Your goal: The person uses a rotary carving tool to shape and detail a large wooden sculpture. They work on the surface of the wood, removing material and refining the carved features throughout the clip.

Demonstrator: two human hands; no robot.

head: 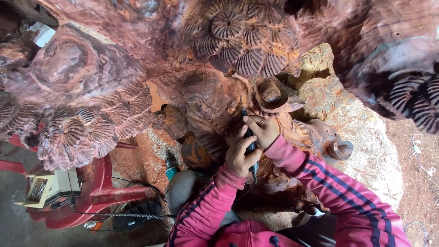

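Two hands on one rotary carving tool [249, 137]: your left hand [238, 153] clenches its body, your right hand [261, 129] pinches near the bit against the wood sculpture [206, 98]. Flowers look finished; this middle figure seems rough.

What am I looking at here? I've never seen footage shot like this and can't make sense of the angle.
The camera sits on a person's head, looking down at their own two hands. The left hand and right hand, in pink striped sleeves, both grip a slim dark rotary carving tool, its tip against a big reddish wood carving with ribbed flower shapes and a small hatted figure. Sawdust lies below. At lower left, a red plastic chair carries a small box.
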